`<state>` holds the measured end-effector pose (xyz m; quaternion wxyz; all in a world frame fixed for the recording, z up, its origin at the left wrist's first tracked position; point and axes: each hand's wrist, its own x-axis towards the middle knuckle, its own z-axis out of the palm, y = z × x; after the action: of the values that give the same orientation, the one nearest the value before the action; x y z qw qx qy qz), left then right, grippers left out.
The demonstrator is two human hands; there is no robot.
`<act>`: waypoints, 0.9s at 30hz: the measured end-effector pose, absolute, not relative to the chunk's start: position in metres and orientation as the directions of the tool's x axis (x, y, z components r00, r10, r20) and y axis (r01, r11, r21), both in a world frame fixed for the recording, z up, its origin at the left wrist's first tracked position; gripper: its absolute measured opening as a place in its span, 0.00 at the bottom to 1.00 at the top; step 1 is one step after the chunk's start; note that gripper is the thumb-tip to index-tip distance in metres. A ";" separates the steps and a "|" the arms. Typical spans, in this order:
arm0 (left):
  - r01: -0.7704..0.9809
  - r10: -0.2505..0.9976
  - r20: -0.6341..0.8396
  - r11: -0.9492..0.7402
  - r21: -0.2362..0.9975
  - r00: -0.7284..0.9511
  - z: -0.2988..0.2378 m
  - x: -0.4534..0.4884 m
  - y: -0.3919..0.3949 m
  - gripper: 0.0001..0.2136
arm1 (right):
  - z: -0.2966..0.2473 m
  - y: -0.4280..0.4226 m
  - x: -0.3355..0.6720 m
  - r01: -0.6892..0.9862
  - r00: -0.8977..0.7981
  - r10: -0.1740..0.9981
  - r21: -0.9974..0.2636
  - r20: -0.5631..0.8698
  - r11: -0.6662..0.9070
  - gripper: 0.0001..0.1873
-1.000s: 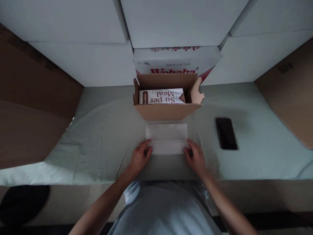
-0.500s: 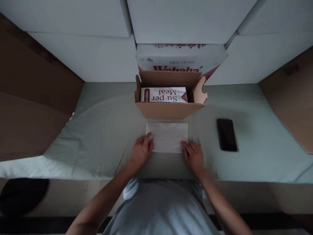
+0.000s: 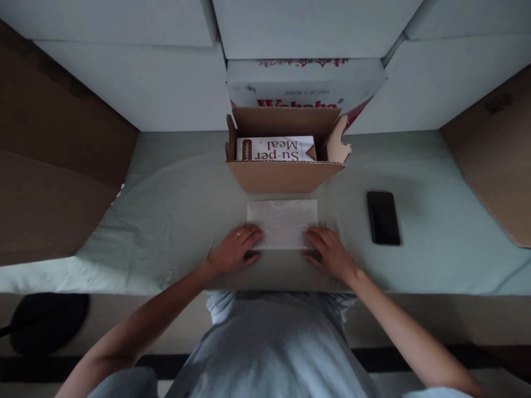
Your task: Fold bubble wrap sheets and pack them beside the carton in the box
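A flat, whitish rectangular sheet (image 3: 282,221) lies on the green cloth, and I cannot tell if it is a single layer or a pouch. My left hand (image 3: 237,247), with a ring on one finger, rests its stretched fingertips on the sheet's left near corner. On the right near corner lie the fingertips of my right hand (image 3: 329,251). Both thumbs are apart from the fingers, below the near edge. Just beyond the sheet stands an open brown cardboard box (image 3: 286,177), and inside it is a white carton (image 3: 276,148) printed "Su-per Meal", seen upside down.
A black phone (image 3: 384,218) lies to the right on the green cloth (image 3: 174,182). White boxes (image 3: 136,83), one with red lettering, form a wall at the back. Large brown cardboard panels (image 3: 58,166) flank both sides. The cloth's near edge runs along my body.
Both hands have shifted from gripping the sheet's side edges with the thumbs on top to laying their fingers over its near corners, thumbs lowered. The camera view has tilted slightly.
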<state>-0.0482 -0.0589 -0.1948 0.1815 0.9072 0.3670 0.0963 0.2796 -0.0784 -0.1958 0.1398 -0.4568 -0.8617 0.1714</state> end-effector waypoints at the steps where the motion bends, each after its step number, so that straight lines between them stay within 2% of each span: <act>1: 0.639 0.712 0.034 -0.648 0.415 0.701 -0.195 -0.048 -0.058 0.23 | -0.196 -0.078 0.279 0.752 -0.527 0.846 -0.417 0.086 0.511 0.24; 5: 0.622 0.758 0.047 -0.568 0.539 0.651 -0.197 -0.048 -0.053 0.19 | -0.200 -0.078 0.277 0.762 -0.466 0.874 -0.442 0.134 0.474 0.23; 9: 0.552 0.828 0.125 -0.469 0.690 0.547 -0.192 -0.050 -0.055 0.16 | -0.202 -0.081 0.280 0.703 -0.425 0.888 -0.553 0.177 0.447 0.20; 12: 0.533 0.860 0.152 -0.430 0.729 0.487 -0.189 -0.048 -0.061 0.12 | -0.201 -0.083 0.279 0.657 -0.271 0.946 -0.684 0.177 0.316 0.13; 15: 0.643 0.941 0.140 -0.316 0.698 0.309 -0.192 -0.040 -0.065 0.10 | -0.203 -0.081 0.273 0.668 -0.068 0.987 -0.728 0.147 0.154 0.10; 18: 0.757 0.982 0.145 -0.189 0.625 0.125 -0.198 -0.030 -0.061 0.11 | -0.207 -0.077 0.265 0.713 0.028 0.986 -0.695 0.162 0.094 0.17; 20: 0.784 0.985 0.155 -0.158 0.601 0.079 -0.202 -0.025 -0.058 0.10 | -0.208 -0.074 0.261 0.755 0.022 0.982 -0.647 0.188 0.107 0.22; 22: 0.795 0.986 0.162 -0.135 0.592 0.047 -0.204 -0.021 -0.056 0.09 | -0.209 -0.071 0.259 0.803 -0.024 0.978 -0.578 0.209 0.143 0.23; 27: 0.857 0.981 0.191 -0.122 0.501 0.029 -0.205 -0.016 -0.055 0.24 | -0.208 -0.068 0.258 0.884 -0.166 0.965 -0.403 0.202 0.236 0.18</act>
<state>-0.0156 -0.0550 -0.2047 0.1244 0.7063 0.6506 0.2497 0.2579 -0.0681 -0.2083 0.2109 -0.6104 -0.7574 0.0963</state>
